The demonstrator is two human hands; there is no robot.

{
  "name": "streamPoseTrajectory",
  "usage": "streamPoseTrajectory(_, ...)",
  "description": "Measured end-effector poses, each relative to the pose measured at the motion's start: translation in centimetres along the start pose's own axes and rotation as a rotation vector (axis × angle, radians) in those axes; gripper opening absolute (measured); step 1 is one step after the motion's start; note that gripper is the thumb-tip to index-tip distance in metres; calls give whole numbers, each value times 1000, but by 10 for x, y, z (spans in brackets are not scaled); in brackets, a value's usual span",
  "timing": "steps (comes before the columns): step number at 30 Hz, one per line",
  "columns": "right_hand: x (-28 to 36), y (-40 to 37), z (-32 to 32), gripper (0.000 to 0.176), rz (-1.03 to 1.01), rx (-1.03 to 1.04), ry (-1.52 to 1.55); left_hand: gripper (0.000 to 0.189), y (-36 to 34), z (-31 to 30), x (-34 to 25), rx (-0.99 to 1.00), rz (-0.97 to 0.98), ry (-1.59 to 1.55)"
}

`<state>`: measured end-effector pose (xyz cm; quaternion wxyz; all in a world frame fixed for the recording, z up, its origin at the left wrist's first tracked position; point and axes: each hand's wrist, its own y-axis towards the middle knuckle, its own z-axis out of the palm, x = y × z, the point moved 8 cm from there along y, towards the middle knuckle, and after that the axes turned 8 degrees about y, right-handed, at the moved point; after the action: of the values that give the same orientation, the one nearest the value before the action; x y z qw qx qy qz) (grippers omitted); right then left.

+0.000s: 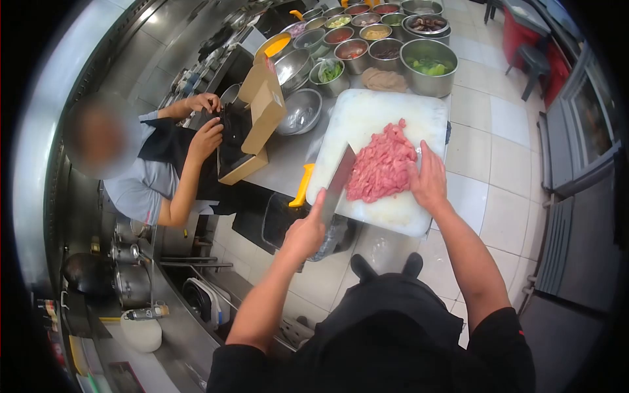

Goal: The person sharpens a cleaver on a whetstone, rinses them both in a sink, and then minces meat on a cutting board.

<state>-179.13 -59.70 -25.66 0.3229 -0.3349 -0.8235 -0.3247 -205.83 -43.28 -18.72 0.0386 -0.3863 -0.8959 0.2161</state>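
My left hand (304, 232) is wrapped round the handle of a cleaver (341, 175), with the index finger stretched along it. The broad blade stands on the white cutting board (357, 108), at the left edge of a pile of sliced raw meat (380, 167). On the opposite side, my right hand (429, 178) lies against the pile with fingers extended and thumb near the meat. Its hold is loose and open. A yellow handle (302, 185) sticks out beside the board's left edge; what it belongs to is mostly hidden.
To the left, a co-worker (157, 164) handles black material in an open cardboard box (265, 128). Several metal pots with ingredients stand beyond the board, including one with greens (429, 72). A metal bowl (301, 110) sits near the box. A dark bin (278, 219) is below.
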Motion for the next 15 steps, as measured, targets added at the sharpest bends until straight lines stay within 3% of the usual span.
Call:
streamPoseTrajectory(3,-2,1,-1,72,-1,-14,2,79,-1,-25,0,-96,60,-80)
streamPoseTrajectory(8,-2,-4,0,72,-11,8,3,80,9,-8,-3,-11,29,8)
streamPoseTrajectory(11,-4,0,0,71,-7,-7,3,83,-2,-36,-11,-177,96,-171)
streamPoseTrajectory(12,-3,1,0,71,-12,-13,9,83,-3,-31,-15,-216,31,-224)
streamPoseTrajectory(15,-2,-2,1,71,-7,14,14,82,22,5,-25,-9,148,-24)
